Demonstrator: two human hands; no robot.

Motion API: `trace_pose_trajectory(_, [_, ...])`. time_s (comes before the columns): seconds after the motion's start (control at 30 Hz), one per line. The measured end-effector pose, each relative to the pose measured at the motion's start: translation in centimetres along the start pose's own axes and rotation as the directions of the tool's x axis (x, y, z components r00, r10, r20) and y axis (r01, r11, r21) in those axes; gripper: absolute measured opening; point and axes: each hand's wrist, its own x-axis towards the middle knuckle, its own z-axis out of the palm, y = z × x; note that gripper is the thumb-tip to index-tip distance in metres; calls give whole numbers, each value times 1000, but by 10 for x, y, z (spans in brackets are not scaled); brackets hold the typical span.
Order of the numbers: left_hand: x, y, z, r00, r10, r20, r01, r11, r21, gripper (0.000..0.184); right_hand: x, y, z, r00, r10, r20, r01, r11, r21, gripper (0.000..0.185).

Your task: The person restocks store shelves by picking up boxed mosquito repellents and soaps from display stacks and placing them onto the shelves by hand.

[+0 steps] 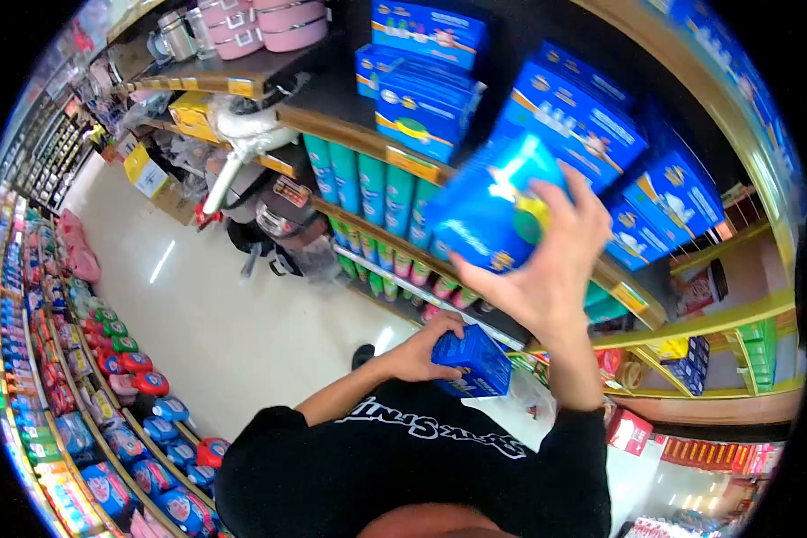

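Currently L hand (419,356) grips blue box (477,364), lower ctr. R hand (556,247) clutches shiny blue pack (477,211), ctr-rt.

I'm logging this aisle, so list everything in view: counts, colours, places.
Packet: one, blue, right of centre
Held box: one, blue, near shirt
Shelf boxes: several, blue, upper shelf
Cans: several, teal, shelf below
Small containers: many, green and pink, below cans
Tiered boxes: two stacks, pink, top left
Handled item: one, white, left of cans
Bottles: many, mixed colours, left shelves
The rest: too small or blurred
Shirt: one, black, bottom
Left hand: one, bare, on held box
Right hand: one, bare, gripping packet
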Motion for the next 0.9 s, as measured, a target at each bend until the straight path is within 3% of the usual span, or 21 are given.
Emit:
trace_pose_trajectory(0.13, [-29, -9, -65, 999, 39, -33, -39, 999, -1, 66, 98, -73, 105, 992, -115, -56, 116, 993, 23, 93])
trace_pose_trajectory(0.37, [-56, -16, -146, 994, 55, -95, -51, 998, 43, 67, 200, -93, 269, 985, -171, -9, 164, 958, -237, 85])
trace_pose_trajectory(0.53, [-61, -23, -167, 994, 44, -101, -42, 999, 18, 68, 196, -75, 295, 981, -172, 87, 191, 925, -328, 78])
trace_pose_trajectory(0.57, [-61, -25, -169, 995, 38, -94, -38, 999, 6, 68, 191, -73, 294, 974, -212, 75, 225, 915, -335, 61])
trace_pose_trajectory(0.67, [-52, -25, -174, 998, 10, -61, -10, 1000, -14, 68, 176, -69, 291, 960, -239, 149, 276, 902, -332, 42])
trace_pose_trajectory(0.7, [-47, -25, -175, 999, -1, -44, 1, 1000, -17, 68, 174, -73, 283, 969, -192, 157, 219, 960, -176, 31])
trace_pose_trajectory(0.8, [-27, -27, -176, 999, 36, 7, -36, 999, 6, 68, 161, -70, 255, 955, -266, 128, 262, 964, 47, 29])
trace_pose_trajectory(0.87, [-14, -28, -173, 999, 51, 8, -51, 999, -15, 69, 142, -64, 222, 959, -272, 81, 255, 950, 178, 43])
trace_pose_trajectory(0.9, [-6, -28, -171, 998, 65, 11, -65, 998, 0, 69, 131, -62, 197, 965, -261, 39, 246, 944, 222, 42])
